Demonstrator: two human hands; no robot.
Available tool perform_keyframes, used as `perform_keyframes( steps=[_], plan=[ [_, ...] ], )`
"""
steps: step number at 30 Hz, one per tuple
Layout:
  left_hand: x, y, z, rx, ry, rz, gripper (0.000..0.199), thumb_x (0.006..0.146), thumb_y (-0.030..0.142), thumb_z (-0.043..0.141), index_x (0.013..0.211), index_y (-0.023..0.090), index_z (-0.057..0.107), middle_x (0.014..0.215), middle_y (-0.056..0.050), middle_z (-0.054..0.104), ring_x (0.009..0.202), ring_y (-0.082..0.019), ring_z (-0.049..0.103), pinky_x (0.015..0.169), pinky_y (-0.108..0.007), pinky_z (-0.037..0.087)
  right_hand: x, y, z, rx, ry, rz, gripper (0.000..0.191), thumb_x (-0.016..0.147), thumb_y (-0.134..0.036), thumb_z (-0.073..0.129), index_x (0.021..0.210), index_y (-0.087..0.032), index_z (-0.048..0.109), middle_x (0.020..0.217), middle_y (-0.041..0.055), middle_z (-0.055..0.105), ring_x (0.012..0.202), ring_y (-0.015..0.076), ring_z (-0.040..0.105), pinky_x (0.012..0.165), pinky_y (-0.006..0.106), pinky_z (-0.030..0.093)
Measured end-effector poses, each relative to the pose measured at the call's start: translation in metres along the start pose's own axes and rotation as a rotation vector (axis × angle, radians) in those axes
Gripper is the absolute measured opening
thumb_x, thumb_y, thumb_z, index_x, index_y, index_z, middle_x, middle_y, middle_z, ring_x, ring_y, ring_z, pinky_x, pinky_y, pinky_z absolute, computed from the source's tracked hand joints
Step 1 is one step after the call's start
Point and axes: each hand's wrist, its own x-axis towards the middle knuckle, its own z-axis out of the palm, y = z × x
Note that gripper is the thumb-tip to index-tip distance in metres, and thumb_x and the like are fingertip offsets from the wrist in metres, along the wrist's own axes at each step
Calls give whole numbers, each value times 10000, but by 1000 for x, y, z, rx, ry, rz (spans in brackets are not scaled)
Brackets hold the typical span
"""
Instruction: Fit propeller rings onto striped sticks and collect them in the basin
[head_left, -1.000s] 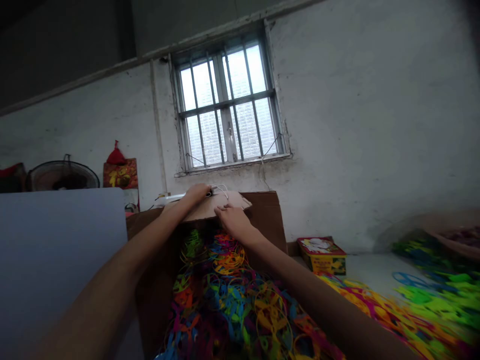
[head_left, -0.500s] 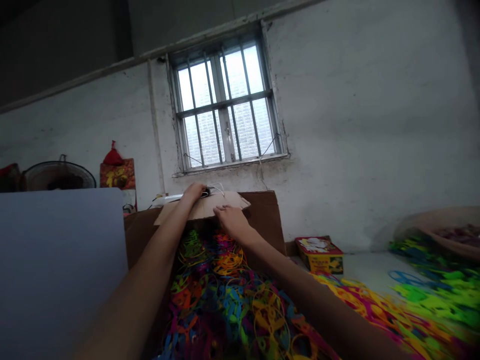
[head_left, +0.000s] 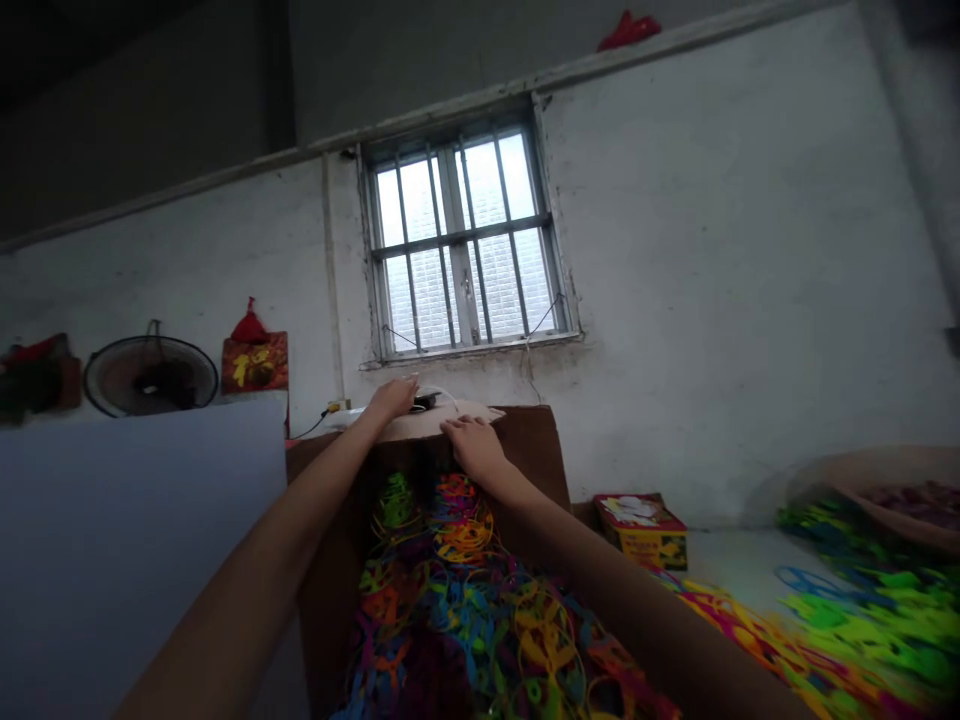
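Cardboard sheet (head_left: 476,416) lies across the top edge of a brown carton (head_left: 536,460), with the right hand (head_left: 471,447) resting flat and relaxed on it. The left hand (head_left: 391,398) sits at the sheet's far edge, just beside a small black device (head_left: 425,401) with a white cord (head_left: 448,397); whether it grips cannot be told. Tangled multicoloured plastic loops (head_left: 465,590) fill the carton below.
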Motion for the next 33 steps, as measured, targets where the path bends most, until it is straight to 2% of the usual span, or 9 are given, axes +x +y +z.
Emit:
perform_keyframes(
  steps=[5,10,14,19,23,26,28,31,33],
  plan=[
    [-29,3,-49,18,19,-43,344,986,386,608,1238,154,637,1243,-109,663,1096,-244,660,955,-477,552,30,4,-34,-24,136,190,330,1004,-149,431,1282,-106,603,1343,210,633,1320,333,478,1041,436,373],
    [-57,4,-87,3,122,-68,357,1031,416,488,1141,141,687,1172,-120,712,1122,-256,663,1006,-469,499,45,5,-48,14,132,307,268,1026,-177,457,1222,-106,627,1138,155,707,1153,281,603,1025,440,413],
    [-77,11,-98,-71,180,-56,314,1015,312,463,1024,159,737,1090,-132,746,1110,-270,670,999,-378,480,33,4,-52,70,67,368,265,1021,-348,560,1183,-156,643,1134,87,696,1048,237,660,967,453,491],
    [-127,47,-95,-244,312,-128,350,1024,237,398,1229,151,668,1231,-143,711,1207,-254,616,1051,-371,452,-8,-16,-72,209,-56,366,195,995,-250,549,1139,-176,658,1091,123,739,998,255,690,819,341,506],
    [-223,87,-81,-430,268,-195,374,1038,248,350,1250,166,647,1194,-110,740,1142,-218,664,1007,-332,487,-89,-46,-95,402,-208,325,192,972,-344,611,1096,-211,672,1077,69,757,985,220,694,776,269,494],
    [-336,105,-70,-556,15,-252,298,982,328,499,1121,173,712,1140,-111,764,1073,-253,707,957,-337,517,-195,-70,-113,543,-354,308,238,961,-420,634,1064,-216,702,1059,46,767,956,200,705,798,260,507],
    [-423,111,-66,-509,-189,-347,366,953,369,540,1205,143,679,1174,-161,748,1094,-304,701,955,-390,527,-280,-88,-124,648,-356,320,306,956,-430,631,1149,-200,690,1173,83,743,1069,237,688,927,327,506],
    [-542,115,-62,-392,-321,-464,501,944,414,520,1344,119,585,1233,-211,709,1142,-370,673,980,-490,517,-400,-114,-135,756,-305,541,487,896,-462,658,1298,-188,633,1328,144,671,1275,320,582,1080,462,442],
    [-600,121,-57,-368,-299,-533,562,914,425,545,1365,88,555,1309,-241,661,1246,-409,606,1056,-561,460,-455,-131,-134,833,-296,749,646,830,-514,690,1372,-180,582,1438,171,592,1363,362,503,1129,534,388]
  ],
)
